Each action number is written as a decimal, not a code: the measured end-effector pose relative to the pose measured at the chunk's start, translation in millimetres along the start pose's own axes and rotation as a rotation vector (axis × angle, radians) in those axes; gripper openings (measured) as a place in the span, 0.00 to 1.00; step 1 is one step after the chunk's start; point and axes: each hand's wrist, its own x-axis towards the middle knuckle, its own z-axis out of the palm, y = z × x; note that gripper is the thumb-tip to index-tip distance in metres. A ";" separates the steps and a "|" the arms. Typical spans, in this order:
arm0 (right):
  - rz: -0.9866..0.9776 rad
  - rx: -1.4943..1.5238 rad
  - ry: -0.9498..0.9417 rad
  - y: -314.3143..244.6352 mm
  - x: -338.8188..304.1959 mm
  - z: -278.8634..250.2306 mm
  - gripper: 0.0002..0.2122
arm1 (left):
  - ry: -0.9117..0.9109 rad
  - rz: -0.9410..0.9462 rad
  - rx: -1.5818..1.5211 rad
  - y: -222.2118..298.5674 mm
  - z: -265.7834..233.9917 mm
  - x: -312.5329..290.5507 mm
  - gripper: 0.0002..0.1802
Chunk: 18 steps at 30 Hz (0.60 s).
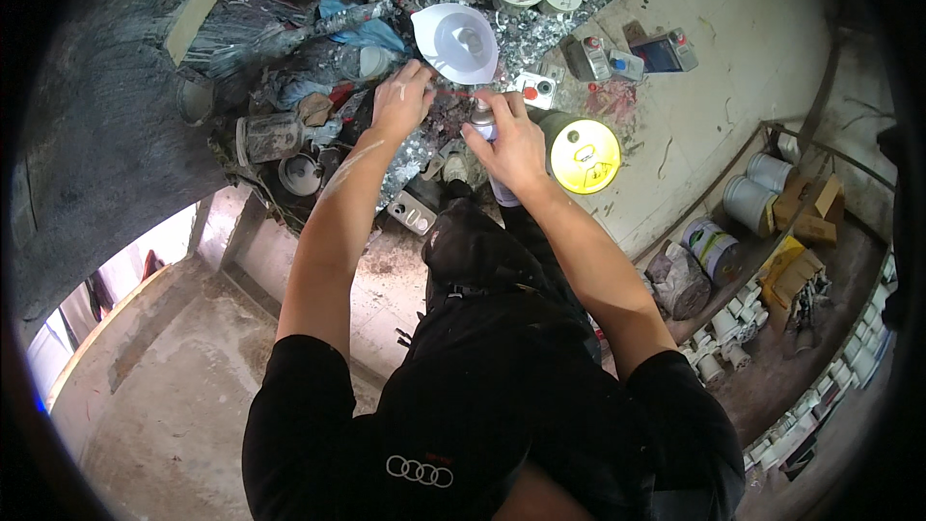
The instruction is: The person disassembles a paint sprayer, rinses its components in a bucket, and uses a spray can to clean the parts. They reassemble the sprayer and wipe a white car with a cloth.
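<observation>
My right hand [511, 145] is wrapped round a slim, pale spray can [504, 194], its index finger at the top. A thin red straw [455, 93] runs left from the can's top. My left hand [400, 98] has its fingers bent together at the straw's other end; the exact contact is too small to make out clearly. Just beyond both hands lies a white paper cone strainer [457, 42] on the paint-spattered surface. To the right of my right hand stands a round can with a bright yellow lid [585, 156].
Metal cans [588, 60] and a square tin with a red cap [535, 89] stand ahead to the right. A paint-caked tub [270, 138] and blue rags [367, 29] lie left. At right, a metal rack [805, 140] holds buckets [769, 174] and a cardboard box [808, 212].
</observation>
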 end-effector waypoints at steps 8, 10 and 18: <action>-0.008 0.020 0.030 -3.5 -7.3 4.0 0.22 | 0.170 0.185 0.021 5.1 5.3 -12.2 0.20; -0.014 0.034 0.035 -4.4 -8.9 4.7 0.23 | 0.196 0.189 0.016 7.2 6.1 -14.8 0.20; -0.031 0.020 0.031 -11.0 -14.3 1.3 0.22 | 0.223 0.165 0.008 10.2 0.9 -25.0 0.21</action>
